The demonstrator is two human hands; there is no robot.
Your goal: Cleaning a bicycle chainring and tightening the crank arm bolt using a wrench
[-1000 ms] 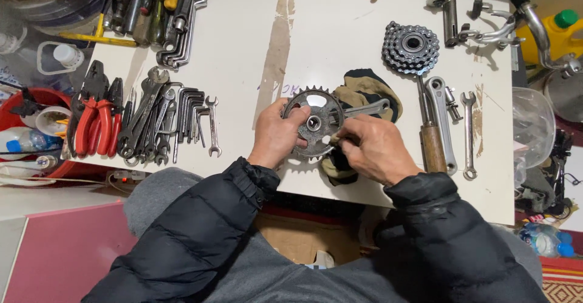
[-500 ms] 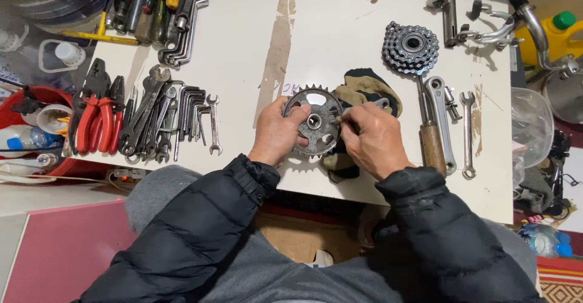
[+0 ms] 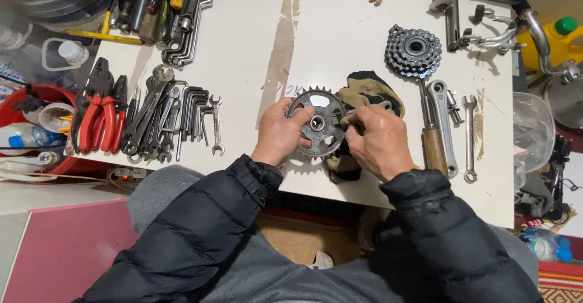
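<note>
My left hand (image 3: 280, 134) grips the one toothed chainring (image 3: 317, 122) by its rim, mid-table (image 3: 340, 23); right hand (image 3: 378, 140) is pinched shut on its other side, over a glove (image 3: 364, 90). Red tub (image 3: 24, 93), far left: a bottle (image 3: 27, 138) and a cup. 2 red-handled pliers (image 3: 97, 121) nr spanners.

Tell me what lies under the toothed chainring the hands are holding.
Under the chainring a dark and tan glove or cloth lies on the white table. The right hand covers its middle, so anything beneath there is hidden.
</note>
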